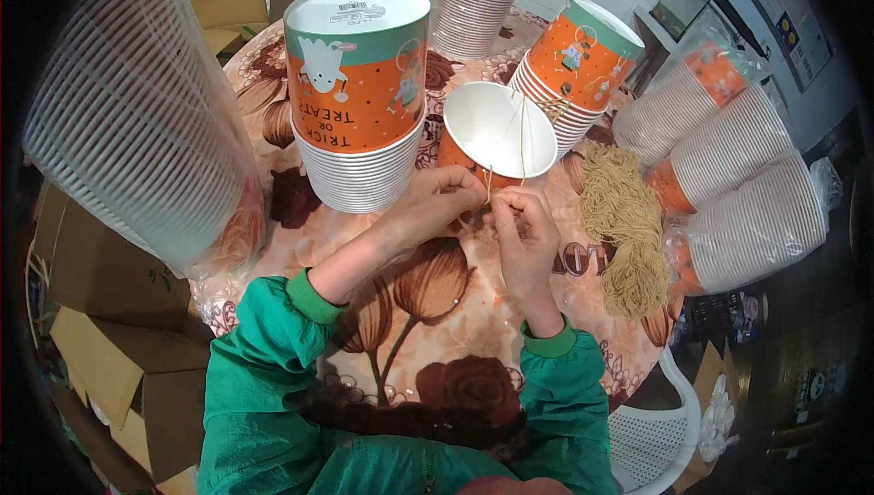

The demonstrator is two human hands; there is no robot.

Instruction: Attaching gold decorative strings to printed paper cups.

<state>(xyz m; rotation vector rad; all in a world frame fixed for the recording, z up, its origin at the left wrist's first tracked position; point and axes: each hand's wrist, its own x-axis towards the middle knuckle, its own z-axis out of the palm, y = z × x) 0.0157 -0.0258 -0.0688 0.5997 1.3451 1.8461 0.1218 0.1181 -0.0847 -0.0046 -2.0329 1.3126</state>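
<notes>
A paper bucket (482, 122), white inside and orange outside, stands tilted on the table in front of me, mouth facing up. Thin tan string (523, 136) runs across its mouth to the near rim. At that rim my left hand (443, 199) pinches the string from the left. Close beside it, my right hand (526, 238) has thumb and fingers closed on the string too. My fingers hide the point where string and bucket meet. To the right lies a loose bundle of tan string (621, 222).
Upside-down stacked orange-and-green buckets (360, 85) stand left of the bucket, and another stack (581, 58) behind it. Plastic-wrapped bucket stacks (137, 122) tower at left; more wrapped stacks (751, 213) lie at right. Open cardboard boxes (127, 313) sit at lower left, a white chair (651, 436) at lower right.
</notes>
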